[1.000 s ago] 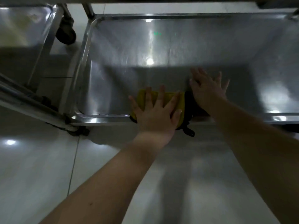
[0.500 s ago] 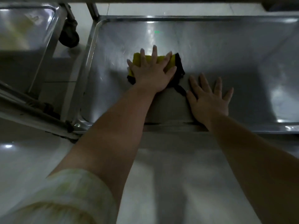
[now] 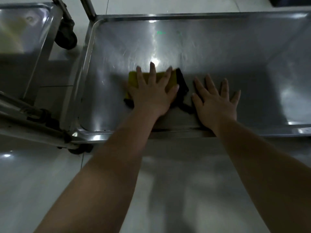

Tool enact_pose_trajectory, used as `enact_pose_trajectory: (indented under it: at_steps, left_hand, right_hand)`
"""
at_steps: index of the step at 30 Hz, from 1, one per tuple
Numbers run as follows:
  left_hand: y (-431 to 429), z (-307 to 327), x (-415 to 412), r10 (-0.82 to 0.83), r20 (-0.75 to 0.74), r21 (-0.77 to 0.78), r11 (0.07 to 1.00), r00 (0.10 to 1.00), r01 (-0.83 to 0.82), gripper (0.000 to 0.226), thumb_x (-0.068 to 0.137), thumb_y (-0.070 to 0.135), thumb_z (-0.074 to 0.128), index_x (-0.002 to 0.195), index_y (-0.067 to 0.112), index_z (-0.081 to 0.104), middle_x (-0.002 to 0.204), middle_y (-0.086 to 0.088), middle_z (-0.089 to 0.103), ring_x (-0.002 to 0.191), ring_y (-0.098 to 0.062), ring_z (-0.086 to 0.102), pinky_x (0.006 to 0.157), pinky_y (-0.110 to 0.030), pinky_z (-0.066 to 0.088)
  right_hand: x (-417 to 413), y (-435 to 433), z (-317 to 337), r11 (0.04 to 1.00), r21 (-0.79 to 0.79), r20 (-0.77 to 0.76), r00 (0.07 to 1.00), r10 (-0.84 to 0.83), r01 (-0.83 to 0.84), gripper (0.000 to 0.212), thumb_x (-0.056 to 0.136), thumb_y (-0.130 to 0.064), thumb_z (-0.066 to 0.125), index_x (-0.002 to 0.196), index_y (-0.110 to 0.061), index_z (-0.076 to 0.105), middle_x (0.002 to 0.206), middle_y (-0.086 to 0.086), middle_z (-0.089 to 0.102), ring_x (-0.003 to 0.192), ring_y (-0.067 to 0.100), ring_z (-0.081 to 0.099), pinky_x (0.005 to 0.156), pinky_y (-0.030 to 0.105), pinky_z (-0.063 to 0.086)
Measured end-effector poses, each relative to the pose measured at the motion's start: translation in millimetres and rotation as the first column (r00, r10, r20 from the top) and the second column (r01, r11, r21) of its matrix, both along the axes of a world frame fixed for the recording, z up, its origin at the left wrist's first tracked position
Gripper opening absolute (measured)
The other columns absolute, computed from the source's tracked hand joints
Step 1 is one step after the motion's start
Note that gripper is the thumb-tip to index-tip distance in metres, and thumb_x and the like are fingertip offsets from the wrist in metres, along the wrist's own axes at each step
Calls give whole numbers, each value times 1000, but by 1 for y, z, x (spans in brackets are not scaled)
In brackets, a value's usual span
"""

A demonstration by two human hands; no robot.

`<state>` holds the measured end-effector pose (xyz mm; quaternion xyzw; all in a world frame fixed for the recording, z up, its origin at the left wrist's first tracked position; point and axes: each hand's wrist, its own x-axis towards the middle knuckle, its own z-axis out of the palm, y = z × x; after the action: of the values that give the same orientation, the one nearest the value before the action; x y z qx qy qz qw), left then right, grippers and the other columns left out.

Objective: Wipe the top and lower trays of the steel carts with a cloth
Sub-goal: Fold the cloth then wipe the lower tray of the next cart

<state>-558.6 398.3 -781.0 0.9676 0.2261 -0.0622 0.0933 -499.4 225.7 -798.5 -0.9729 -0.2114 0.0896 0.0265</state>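
The steel cart's low tray fills the upper middle of the head view, shiny and streaked. A folded yellow cloth with a black edge lies on the tray floor near its front left. My left hand presses flat on the cloth with fingers spread. Just right of the cloth, my right hand rests palm down on the bare tray floor, fingers apart and holding nothing.
A second steel cart's tray stands at the left, with a black caster wheel between the two carts. An upright cart post rises at the tray's far left corner. Pale tiled floor lies under my arms.
My left hand first pushed the cloth from the front rim toward the far side, then drew it part of the way back. My right hand has stayed flat in nearly the same spot.
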Motion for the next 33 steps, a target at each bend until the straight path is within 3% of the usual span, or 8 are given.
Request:
enact_pose_trajectory:
  at_steps: [6, 13, 17, 21, 24, 26, 29, 33]
  left_hand:
    - [28, 4, 44, -66, 3, -2, 998, 998, 66, 62, 96, 70, 16, 152, 52, -4, 166, 2, -12, 150, -38, -13, 111, -73, 4]
    - [-7, 6, -125, -249, 53, 126, 962, 967, 240, 63, 97, 67, 13, 151, 41, 34, 161, -7, 28, 142, -45, 29, 100, -67, 34]
    - [-10, 6, -73, -21, -56, 22, 1000, 998, 22, 59, 91, 72, 8, 147, 60, -6, 165, 3, -13, 149, -43, -3, 107, -76, 10]
    - [-62, 1, -51, -47, -7, 32, 998, 999, 47, 61, 92, 73, 12, 149, 58, -4, 166, -2, -10, 148, -44, -14, 106, -79, -1]
    - [-41, 1, -87, -98, -16, 134, 986, 995, 99, 72, 83, 78, 3, 151, 54, 11, 166, -1, 5, 150, -40, 2, 109, -72, 11]
    - [10, 4, -106, 31, -70, 138, 990, 997, -21, 75, 84, 79, 8, 151, 49, 21, 165, 0, 9, 150, -37, 4, 111, -68, 14]
    - [60, 12, -116, 338, -152, 87, 941, 929, -328, 65, 94, 71, 17, 154, 50, 4, 166, -1, -7, 150, -40, -5, 112, -71, 6]
    - [-10, 8, -85, 249, -78, 100, 965, 965, -241, 61, 96, 69, 19, 153, 47, 15, 166, -6, -1, 149, -44, -3, 110, -74, 0]
  right_hand:
    - [1, 1, 1, 1000, -14, -4, 1000, 4, -4, 54, 101, -56, 8, 153, -49, -4, 163, -15, -11, 150, 31, -16, 114, 66, -8]
    - [-2, 3, 3, 1000, 1, -11, 1000, 8, -8, 53, 102, -54, 10, 153, -48, -4, 163, -15, -13, 149, 32, -17, 113, 68, -8]
    - [-3, 8, 4, 1000, -5, 3, 1000, 3, -3, 54, 102, -55, 10, 153, -46, -2, 164, -13, -11, 149, 34, -16, 113, 68, -9]
    - [0, 2, 3, 1000, -2, -13, 1000, 10, -10, 53, 101, -56, 8, 153, -48, -4, 164, -14, -12, 149, 33, -16, 113, 68, -8]
    - [0, -2, 4, 1000, 4, -26, 1000, 13, -13, 53, 102, -55, 11, 153, -48, -3, 164, -14, -12, 149, 32, -17, 113, 68, -8]
    - [0, -1, 4, 1000, 15, -20, 1000, 9, -9, 54, 102, -55, 11, 153, -47, -1, 164, -13, -10, 150, 33, -15, 113, 68, -9]
    - [-4, 5, 3, 1000, 9, 6, 1000, 10, -10, 55, 101, -56, 10, 154, -46, 0, 164, -12, -8, 150, 35, -14, 113, 69, -8]
    - [-6, 6, 5, 1000, -7, -3, 1000, 0, 0, 55, 101, -55, 10, 155, -44, 1, 164, -11, -8, 150, 35, -13, 113, 69, -8]
